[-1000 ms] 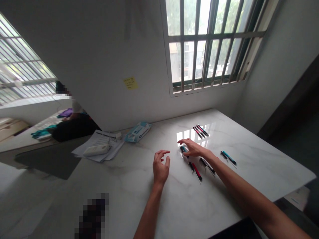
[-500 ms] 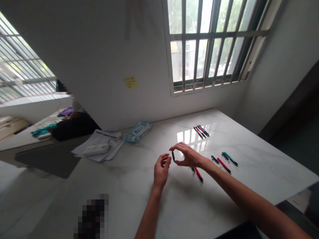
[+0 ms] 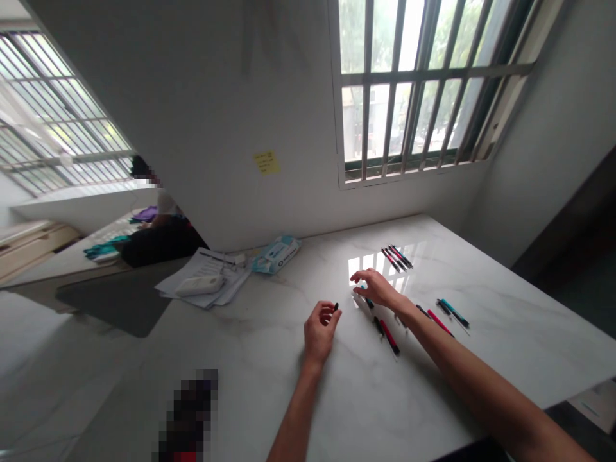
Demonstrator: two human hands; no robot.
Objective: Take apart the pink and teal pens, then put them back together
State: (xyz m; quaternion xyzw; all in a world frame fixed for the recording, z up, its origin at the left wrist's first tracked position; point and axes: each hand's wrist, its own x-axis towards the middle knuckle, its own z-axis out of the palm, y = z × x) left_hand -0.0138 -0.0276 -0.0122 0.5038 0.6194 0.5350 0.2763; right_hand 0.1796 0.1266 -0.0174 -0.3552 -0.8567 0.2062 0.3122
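Observation:
In the head view my left hand (image 3: 320, 330) is closed around a short black pen part (image 3: 336, 307), whose dark tip shows above the thumb. My right hand (image 3: 378, 289) hovers over the table with thumb and fingers apart, nothing visible between them. Just below it lies a teal pen barrel (image 3: 367, 301), partly covered by the hand. Nearer to me are a red pen barrel (image 3: 389, 337), a black pen part (image 3: 378, 326) and a thin refill. A second red barrel (image 3: 440, 323) lies partly behind my right forearm, and another teal barrel (image 3: 455, 312) with a black piece is further right.
Several whole pens (image 3: 397, 258) lie in a row near the window. At the back left are a pack of wipes (image 3: 278, 255) and papers (image 3: 192, 282) with a white device (image 3: 199, 284) on them. Beyond the partition, a person sits at another table.
The black pen part has passed from my right hand to my left. My right hand has moved right, away from the left, and opened above the teal barrel. The view has shifted slightly.

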